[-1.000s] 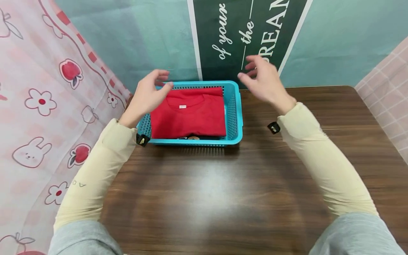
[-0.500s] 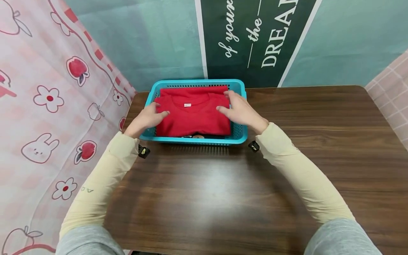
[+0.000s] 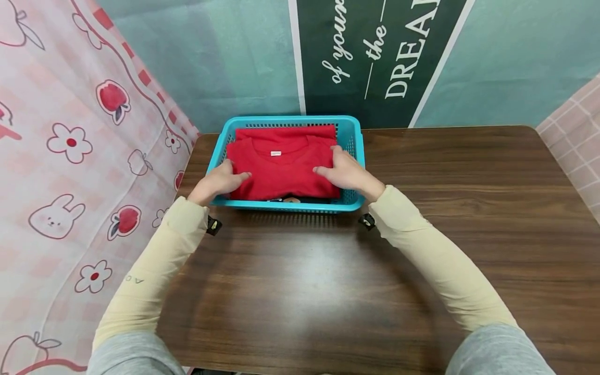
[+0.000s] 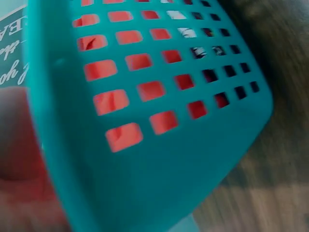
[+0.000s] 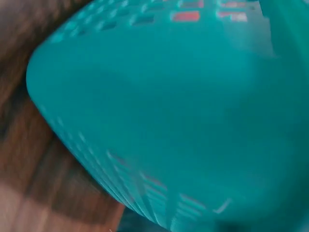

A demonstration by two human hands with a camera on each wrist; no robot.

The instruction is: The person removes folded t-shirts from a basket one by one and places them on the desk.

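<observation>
A folded red T-shirt [image 3: 281, 174] with a small white neck label lies in a turquoise plastic basket [image 3: 300, 206] with perforated walls. My left hand [image 3: 219, 181] is at the shirt's left edge, its thumb apart from the fingers and over the red cloth. On the opposite side my right hand [image 3: 346, 169] reaches over the basket, thumb on or just above the shirt and fingers near its right edge. Both hands' lower fingers are hidden. In the left wrist view, red cloth shows through the holes of the basket [image 4: 145, 179], beside a blurred part of the left hand [image 4: 19, 159].
The basket stands on a dark wooden table [image 3: 300, 291] against a green backdrop [image 3: 201, 62] with lettering. A pink patterned curtain [image 3: 51, 172] hangs at the left. Below the shirt's front edge, small dark and brown items [image 3: 291, 200] peek out in the basket.
Both hands have come down from above the basket's far side to the shirt's left and right edges. The right hand moved left and nearer. Shirt and basket look unchanged.
</observation>
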